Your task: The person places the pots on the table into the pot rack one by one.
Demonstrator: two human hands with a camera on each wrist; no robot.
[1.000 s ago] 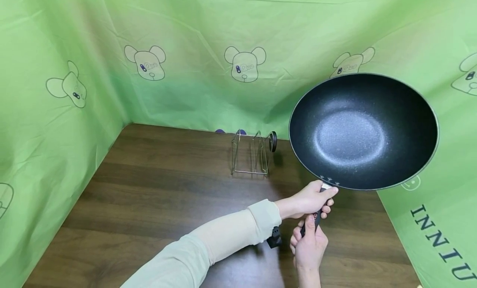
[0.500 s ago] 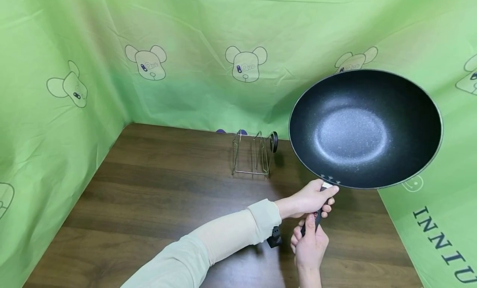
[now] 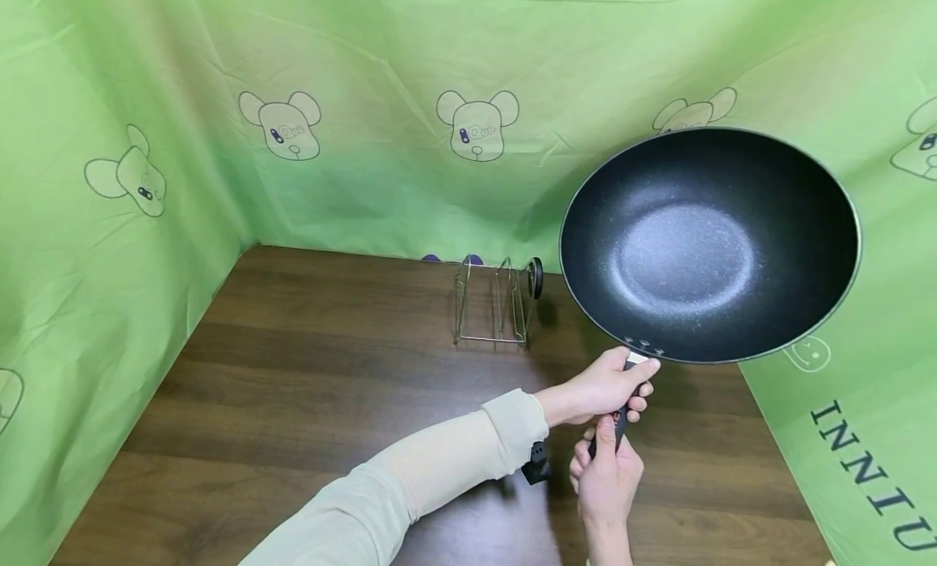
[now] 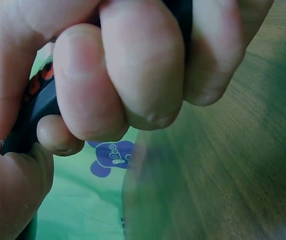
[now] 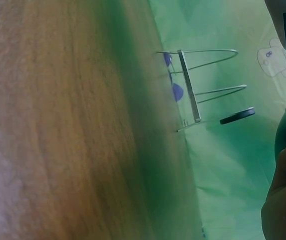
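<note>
A black wok with a thin pale rim is held up over the right side of the table, its inside facing me. In the head view my left hand grips the handle close to the pan, thumb lying along the top. Just below it, my right hand holds the lower part of the black handle. Curled left fingers fill the left wrist view, with a piece of the handle and its red marking showing. Only a part of my right hand enters the right wrist view, at its right edge.
On the wooden table a wire rack stands by the back edge, a round black disc at its right side. Green cloth with bear drawings hangs behind and at both sides. A small black device sits under my left wrist.
The wok has risen slightly, its far rim now higher in the head view. Both hands keep their hold on the handle and have shifted up a little. The rack stays where it was.
</note>
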